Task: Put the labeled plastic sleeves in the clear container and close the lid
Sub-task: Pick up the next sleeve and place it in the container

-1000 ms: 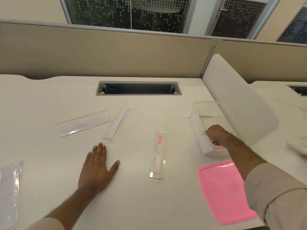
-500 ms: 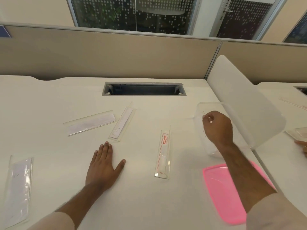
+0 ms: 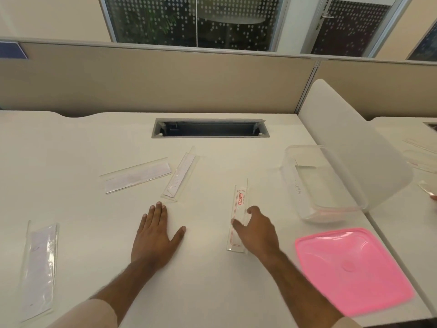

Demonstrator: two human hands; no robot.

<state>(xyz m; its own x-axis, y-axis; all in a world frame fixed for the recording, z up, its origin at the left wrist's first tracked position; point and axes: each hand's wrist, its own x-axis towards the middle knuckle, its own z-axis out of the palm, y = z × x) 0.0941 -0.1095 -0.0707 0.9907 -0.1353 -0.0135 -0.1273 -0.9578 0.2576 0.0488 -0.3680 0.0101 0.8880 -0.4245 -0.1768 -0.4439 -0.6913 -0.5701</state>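
A clear container (image 3: 290,176) stands open at the right, holding nothing that I can make out. Its pink lid (image 3: 350,268) lies flat in front of it. A sleeve with a red label (image 3: 240,200) lies mid-table. My right hand (image 3: 257,233) is over its near half, thumb on the left edge and fingers on the right edge, and the sleeve rests on the table. My left hand (image 3: 155,237) lies flat, palm down. Two more sleeves (image 3: 137,177) (image 3: 181,178) lie beyond it, and another sleeve (image 3: 40,263) lies at the far left.
A frosted divider panel (image 3: 350,143) leans over the container's far side. A cable slot (image 3: 210,129) is cut into the desk at the back. More sleeves (image 3: 421,150) lie on the neighbouring desk, where another person's fingertip (image 3: 434,197) shows at the right edge.
My right hand has left the container, moved left and down, and now straddles the red-labelled sleeve. My left hand has stayed flat on the table.
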